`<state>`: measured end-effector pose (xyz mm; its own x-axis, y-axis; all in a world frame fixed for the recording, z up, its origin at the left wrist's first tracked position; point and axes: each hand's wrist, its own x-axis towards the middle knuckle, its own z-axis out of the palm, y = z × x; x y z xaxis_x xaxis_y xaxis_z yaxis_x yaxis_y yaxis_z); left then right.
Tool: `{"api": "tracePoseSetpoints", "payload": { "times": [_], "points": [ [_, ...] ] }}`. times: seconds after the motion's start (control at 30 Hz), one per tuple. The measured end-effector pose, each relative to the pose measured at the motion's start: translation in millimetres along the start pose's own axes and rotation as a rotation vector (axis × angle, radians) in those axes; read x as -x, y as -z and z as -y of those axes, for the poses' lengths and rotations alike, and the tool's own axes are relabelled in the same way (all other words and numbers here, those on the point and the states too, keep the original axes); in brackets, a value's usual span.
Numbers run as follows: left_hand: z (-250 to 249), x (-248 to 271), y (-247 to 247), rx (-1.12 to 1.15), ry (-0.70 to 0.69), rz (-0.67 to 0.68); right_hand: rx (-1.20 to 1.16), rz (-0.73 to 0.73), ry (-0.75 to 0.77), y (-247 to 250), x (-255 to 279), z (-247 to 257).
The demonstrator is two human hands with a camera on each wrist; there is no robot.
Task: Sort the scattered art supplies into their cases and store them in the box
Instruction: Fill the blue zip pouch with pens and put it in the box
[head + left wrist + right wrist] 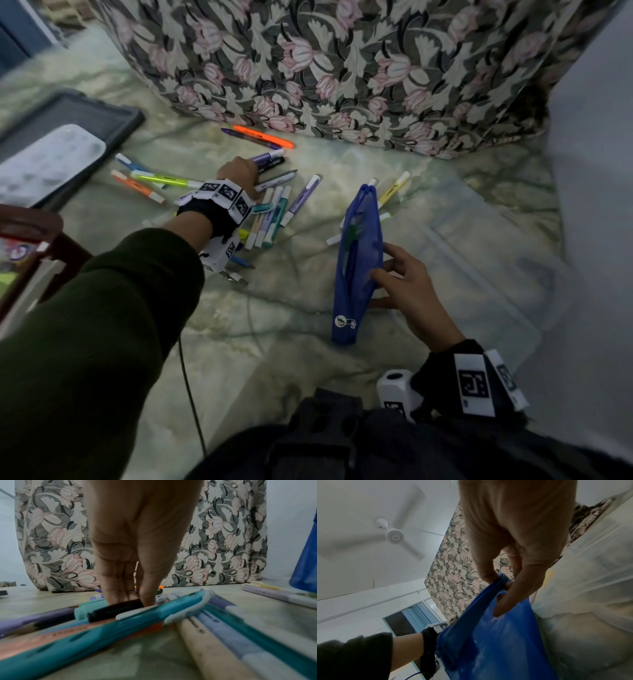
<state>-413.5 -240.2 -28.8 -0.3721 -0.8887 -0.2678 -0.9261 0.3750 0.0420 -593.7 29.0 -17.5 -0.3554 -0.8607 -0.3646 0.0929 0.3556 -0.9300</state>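
Markers and highlighters lie scattered on the marbled floor, with a pastel cluster (274,219) in the middle. My left hand (255,171) reaches down among them, and its thumb and fingers (118,595) pinch the far end of a black marker (116,609). That marker (275,164) lies beside a purple one (267,157). A teal pen (137,622) lies across the foreground. My right hand (380,274) holds a blue pencil case (359,260) upright on its edge with its top open. Thumb and fingers grip the case's rim (488,601).
A clear plastic box (479,253) lies right of the case. A white palette (44,164) rests on a dark tray (102,113) at the left. Floral-covered furniture (342,68) closes the back. Orange (263,136) and yellow-green (161,179) highlighters lie apart. A cable (191,394) crosses the floor.
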Motion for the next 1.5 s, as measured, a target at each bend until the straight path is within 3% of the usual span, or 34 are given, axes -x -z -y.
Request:
{"api": "tracePoseSetpoints", "payload": {
  "times": [0.43, 0.6, 0.77, 0.87, 0.97, 1.03, 1.23, 1.4, 1.5],
  "points": [
    [-1, 46, -20, -0.124, 0.033, -0.024, -0.05, 0.052, -0.038, -20, 4, 24],
    [-5, 78, 8, 0.374, -0.013, -0.119, -0.069, 0.073, -0.033, -33, 5, 32],
    [-41, 132, 40, 1.105, -0.188, -0.168, -0.098, 0.066, -0.055, -46, 6, 34],
    [-64, 152, 55, 1.27, -0.279, -0.172, -0.133, 0.075, -0.067, -50, 7, 31],
    [-87, 165, 55, 1.218, -0.305, -0.186, -0.145, 0.086, -0.051, -53, 9, 27],
    [-100, 169, 46, 1.066, -0.277, -0.191, -0.143, 0.081, -0.047, -53, 10, 26],
    [-107, 170, 21, 0.697, -0.164, -0.074, -0.063, 0.043, -0.014, -50, 8, 24],
    [-100, 173, 16, 0.59, -0.188, -0.032, -0.02, 0.028, -0.017, -48, 2, 21],
    [-90, 169, 21, 0.589, -0.227, -0.113, -0.015, 0.025, 0.004, -47, 0, 21]
  ]
}}
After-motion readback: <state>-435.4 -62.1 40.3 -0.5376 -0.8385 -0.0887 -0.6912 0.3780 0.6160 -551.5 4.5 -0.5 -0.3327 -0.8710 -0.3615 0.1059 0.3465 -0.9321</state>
